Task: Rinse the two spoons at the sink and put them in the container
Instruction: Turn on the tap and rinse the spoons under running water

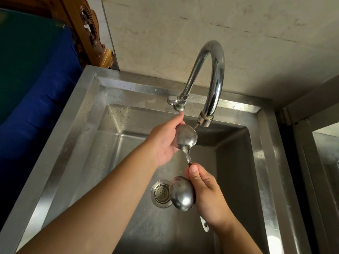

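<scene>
Two spoons held over a steel sink under a curved tap.

The steel sink [88,110] is set against a pale, stained wall [201,33], with a round drain [160,193] in its floor and a blue cloth [36,88] to its left. One tap [211,74] arches over the basin. There are two spoons. The left hand [165,142] cups the bowl of the upper spoon [186,136] just below the spout, fingers curled around it. The right hand [207,197] pinches that spoon's handle between thumb and fingers, and also holds the lower spoon [182,193], bowl up, above the drain, its handle end poking out below the wrist.
</scene>
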